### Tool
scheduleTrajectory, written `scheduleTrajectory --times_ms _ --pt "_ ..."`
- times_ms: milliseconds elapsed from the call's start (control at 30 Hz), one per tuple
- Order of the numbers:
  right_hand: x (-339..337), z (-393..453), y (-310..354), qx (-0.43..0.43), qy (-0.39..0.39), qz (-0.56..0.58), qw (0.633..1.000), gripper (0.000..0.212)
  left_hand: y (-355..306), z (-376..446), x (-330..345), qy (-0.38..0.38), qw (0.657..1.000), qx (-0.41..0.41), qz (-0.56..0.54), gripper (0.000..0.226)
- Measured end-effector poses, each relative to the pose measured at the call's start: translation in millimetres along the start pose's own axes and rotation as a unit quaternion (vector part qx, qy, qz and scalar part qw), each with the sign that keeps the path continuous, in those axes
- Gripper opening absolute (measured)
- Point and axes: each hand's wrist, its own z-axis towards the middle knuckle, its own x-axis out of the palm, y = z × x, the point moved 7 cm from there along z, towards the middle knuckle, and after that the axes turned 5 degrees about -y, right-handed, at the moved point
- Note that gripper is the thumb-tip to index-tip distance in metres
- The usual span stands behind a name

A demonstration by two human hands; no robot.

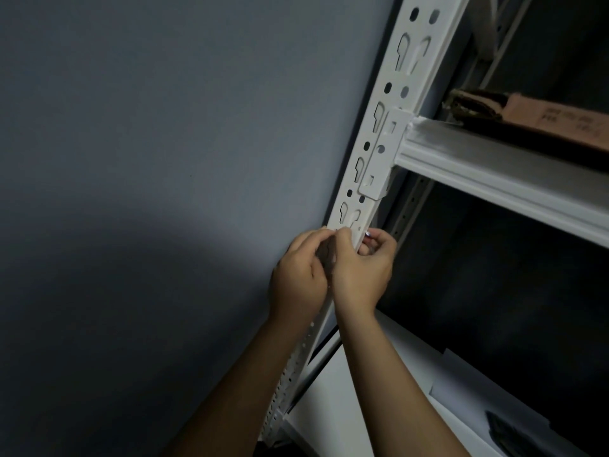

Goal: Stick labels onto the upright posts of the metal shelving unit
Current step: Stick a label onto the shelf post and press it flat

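White post (389, 103) tilted upright, both hands at its face

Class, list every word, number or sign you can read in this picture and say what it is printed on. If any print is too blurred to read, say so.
Nothing can be quoted.
Brown box on the upper shelf: dark print on its side, too blurred to read.
Post between the left hand and right hand: no print visible.
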Motion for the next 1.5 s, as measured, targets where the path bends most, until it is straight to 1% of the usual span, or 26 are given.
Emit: scheduleTrajectory --times_ms 233,333,400,500,633,733,800,900,1033,1167,1267,1400,1500 --pt "2.6 -0.3 -0.6 0.018 -0.01 -0.007 1.0 0.033 0.9 0.3 0.1 0.006 1.0 -0.005 0.006 0.051" --pt "0.1 1.7 -0.1 0.033 -0.01 -0.004 0.999 0.028 1.7 -0.2 0.9 0.01 1.0 -0.002 -0.004 0.047" --pt "-2.2 1.8 -0.5 0.029 -0.005 -0.008 1.0 0.027 0.0 -1.0 0.5 0.009 1.0 0.003 -0.008 0.048" --pt "-0.6 -1.8 0.8 0.021 0.016 -0.02 0.999 0.031 1.2 -1.0 0.2 0.003 1.0 0.004 0.001 0.046" --pt "0.5 -3.2 -0.5 0.017 0.01 -0.017 1.0 0.032 2.3 -1.4 0.5 0.003 1.0 0.01 0.004 0.046" --pt "-0.8 -5.0 -3.9 0.026 0.022 0.029 0.999 0.031 -0.6 -1.8 -0.7 0.005 1.0 0.014 0.002 0.045" --pt "-2.5 -6.1 -3.2 0.033 0.049 0.092 0.994 0.03 -0.4 -2.1 -0.9 0.007 1.0 0.017 -0.005 0.043" --pt "-8.5 -2.9 -2.4 0.031 0.086 0.132 0.987 0.028 -0.7 -2.3 0.5 0.014 1.0 0.021 -0.015 0.034" --pt "-13.3 0.0 -5.6 0.026 0.115 0.156 0.981 0.024 -13.4 -2.2 -2.1 -0.003 0.995 0.071 0.077 0.029" --pt "-12.7 0.5 -7.9 0.03 0.134 0.181 0.974 0.023 -27.5 -0.9 -2.5 -0.043 0.98 0.13 0.141 0.027" --pt "-12.3 -0.4 -8.8 0.036 0.142 0.195 0.97 0.024 -30.3 -1.1 1.2 -0.06 0.975 0.141 0.164 0.028" --pt "-11.9 -0.8 -9.7 0.047 0.145 0.204 0.967 0.026 -30.2 -1.6 2.4 -0.066 0.974 0.14 0.166 0.021" --pt "-12.2 -1.7 -9.3 0.052 0.154 0.209 0.964 0.026 -32.5 -1.1 1.2 -0.068 0.971 0.158 0.165 0.025"
